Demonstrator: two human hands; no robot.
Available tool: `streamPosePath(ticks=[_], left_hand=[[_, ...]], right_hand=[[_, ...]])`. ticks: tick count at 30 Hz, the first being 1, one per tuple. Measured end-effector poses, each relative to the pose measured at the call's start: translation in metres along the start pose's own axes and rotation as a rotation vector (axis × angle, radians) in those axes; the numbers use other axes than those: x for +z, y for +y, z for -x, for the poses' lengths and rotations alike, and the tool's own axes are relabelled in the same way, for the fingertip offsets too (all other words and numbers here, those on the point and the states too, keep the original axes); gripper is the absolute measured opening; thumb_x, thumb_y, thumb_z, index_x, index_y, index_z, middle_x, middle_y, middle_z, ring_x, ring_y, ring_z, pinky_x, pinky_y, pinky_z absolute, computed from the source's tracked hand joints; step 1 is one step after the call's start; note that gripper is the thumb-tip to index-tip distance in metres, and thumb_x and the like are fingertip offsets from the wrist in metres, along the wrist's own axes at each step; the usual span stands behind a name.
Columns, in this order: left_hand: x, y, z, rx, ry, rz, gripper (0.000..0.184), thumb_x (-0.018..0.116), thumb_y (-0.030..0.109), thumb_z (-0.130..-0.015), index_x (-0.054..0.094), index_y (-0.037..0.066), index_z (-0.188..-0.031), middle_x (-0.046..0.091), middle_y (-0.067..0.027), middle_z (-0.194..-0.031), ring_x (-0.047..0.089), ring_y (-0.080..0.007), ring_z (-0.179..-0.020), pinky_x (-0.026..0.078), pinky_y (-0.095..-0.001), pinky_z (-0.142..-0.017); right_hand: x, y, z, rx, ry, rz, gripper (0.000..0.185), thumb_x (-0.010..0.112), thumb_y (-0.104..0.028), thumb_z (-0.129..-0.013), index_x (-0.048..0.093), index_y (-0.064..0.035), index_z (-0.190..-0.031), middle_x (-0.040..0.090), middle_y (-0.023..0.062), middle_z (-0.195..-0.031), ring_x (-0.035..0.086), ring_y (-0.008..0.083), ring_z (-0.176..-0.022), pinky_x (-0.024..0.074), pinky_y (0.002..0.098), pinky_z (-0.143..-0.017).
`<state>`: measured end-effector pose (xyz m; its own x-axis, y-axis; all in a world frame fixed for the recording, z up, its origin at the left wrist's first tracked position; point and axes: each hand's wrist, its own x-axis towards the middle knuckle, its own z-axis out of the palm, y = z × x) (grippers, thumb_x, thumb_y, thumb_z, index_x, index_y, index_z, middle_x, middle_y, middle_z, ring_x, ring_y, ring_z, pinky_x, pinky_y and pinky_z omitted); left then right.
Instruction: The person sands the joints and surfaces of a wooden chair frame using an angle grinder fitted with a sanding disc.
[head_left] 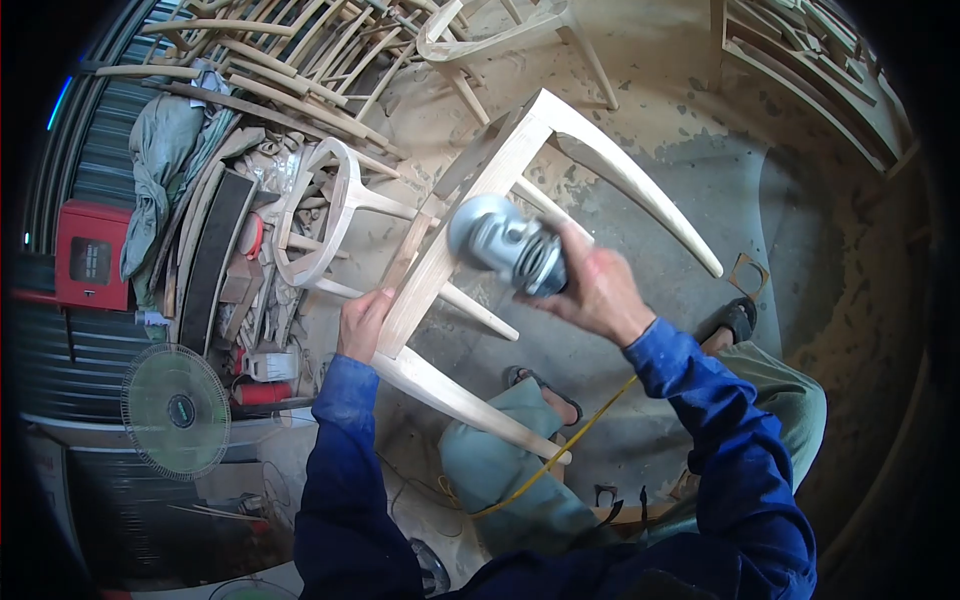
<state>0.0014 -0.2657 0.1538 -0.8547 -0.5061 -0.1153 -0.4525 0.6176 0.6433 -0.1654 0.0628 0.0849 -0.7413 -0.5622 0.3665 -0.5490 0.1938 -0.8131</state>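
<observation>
A pale wooden chair frame lies tilted in front of me, its curved legs pointing right and toward my knees. My right hand is wrapped round a grey power sander, slightly blurred. The sander's round disc is at the upper face of the frame's long rail, near the middle; whether it touches the wood I cannot tell. My left hand grips the near left end of the same rail, its fingers over the edge.
Chair parts are piled at the upper left. A round-backed frame stands left of the work. A fan and a red box are at the left. A yellow cord crosses my legs. Another chair frame stands ahead.
</observation>
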Motion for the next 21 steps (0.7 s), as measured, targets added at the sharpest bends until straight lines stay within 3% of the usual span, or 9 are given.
streamPosePath(ticks=[2,6,7,8,10,14,16,19,21], left_hand=[[0.007,0.008,0.005,-0.011,0.033,0.101,0.038,0.059,0.029,-0.103,0.067,-0.005,-0.088,0.056,0.0005,-0.071,0.047,-0.0070,-0.072,0.041,-0.0283,-0.066],[0.010,0.006,0.002,0.022,0.044,0.100,0.037,0.059,0.027,-0.102,0.064,-0.005,-0.084,0.053,0.0015,-0.070,0.045,-0.0065,-0.072,0.040,-0.0281,-0.065],[0.010,0.009,0.003,0.021,0.043,0.090,0.037,0.060,0.027,-0.102,0.063,-0.005,-0.084,0.053,0.0016,-0.070,0.044,-0.0064,-0.072,0.040,-0.0282,-0.065],[0.009,0.012,0.005,0.017,0.045,0.079,0.037,0.060,0.026,-0.102,0.062,-0.005,-0.083,0.052,0.0017,-0.069,0.044,-0.0064,-0.072,0.040,-0.0283,-0.065],[0.008,0.009,0.005,0.044,0.050,0.056,0.037,0.060,0.026,-0.102,0.061,-0.005,-0.082,0.051,0.0019,-0.069,0.043,-0.0064,-0.072,0.040,-0.0285,-0.064],[0.010,0.006,0.008,0.040,0.034,0.079,0.036,0.060,0.026,-0.102,0.063,-0.005,-0.084,0.053,0.0011,-0.069,0.045,-0.0066,-0.072,0.040,-0.0289,-0.065],[0.011,0.013,0.014,0.032,0.048,0.052,0.037,0.059,0.027,-0.102,0.066,-0.005,-0.086,0.055,0.0002,-0.070,0.047,-0.0067,-0.072,0.041,-0.0293,-0.065],[0.010,0.014,0.015,0.023,0.032,0.034,0.038,0.059,0.030,-0.102,0.069,-0.006,-0.092,0.060,-0.0018,-0.072,0.051,-0.0073,-0.073,0.044,-0.0299,-0.067],[0.013,0.013,0.018,0.021,0.031,0.046,0.039,0.060,0.031,-0.103,0.071,-0.006,-0.096,0.063,-0.0030,-0.074,0.053,-0.0077,-0.075,0.046,-0.0302,-0.069]], right_hand=[[-0.012,0.019,-0.006,0.059,0.072,-0.007,0.089,0.092,-0.037,-0.072,0.041,-0.0105,-0.140,0.071,0.0212,-0.109,0.072,0.0408,-0.100,0.0575,0.0490,-0.084],[-0.041,0.045,-0.034,0.228,0.278,-0.099,0.087,0.093,-0.037,-0.071,0.046,-0.0047,-0.136,0.072,0.0264,-0.112,0.072,0.0398,-0.106,0.0558,0.0449,-0.091],[-0.044,0.046,-0.040,0.230,0.336,-0.075,0.084,0.093,-0.034,-0.071,0.048,-0.0035,-0.135,0.072,0.0261,-0.114,0.072,0.0383,-0.109,0.0553,0.0441,-0.092],[-0.048,0.045,-0.042,0.308,0.328,-0.117,0.087,0.096,-0.031,-0.069,0.048,-0.0039,-0.137,0.072,0.0213,-0.118,0.070,0.0310,-0.113,0.0542,0.0411,-0.097],[-0.038,0.048,-0.043,0.146,0.388,-0.114,0.089,0.095,-0.040,-0.069,0.047,-0.0053,-0.136,0.072,0.0253,-0.112,0.072,0.0392,-0.106,0.0562,0.0446,-0.091],[-0.007,0.010,-0.008,0.068,0.044,0.022,0.095,0.091,-0.038,-0.073,0.037,-0.0115,-0.147,0.071,0.0221,-0.105,0.072,0.0401,-0.095,0.0581,0.0480,-0.082],[0.011,-0.003,0.001,-0.143,0.001,0.054,0.098,0.091,-0.036,-0.072,0.035,-0.0125,-0.150,0.071,0.0214,-0.098,0.072,0.0412,-0.089,0.0578,0.0488,-0.076],[0.004,-0.006,0.002,-0.147,0.003,0.030,0.095,0.090,-0.034,-0.073,0.037,-0.0120,-0.148,0.070,0.0207,-0.091,0.072,0.0414,-0.085,0.0571,0.0492,-0.073],[-0.017,0.002,-0.006,0.056,0.000,0.046,0.092,0.091,-0.035,-0.072,0.039,-0.0108,-0.144,0.072,0.0219,-0.095,0.073,0.0405,-0.089,0.0575,0.0488,-0.078]])
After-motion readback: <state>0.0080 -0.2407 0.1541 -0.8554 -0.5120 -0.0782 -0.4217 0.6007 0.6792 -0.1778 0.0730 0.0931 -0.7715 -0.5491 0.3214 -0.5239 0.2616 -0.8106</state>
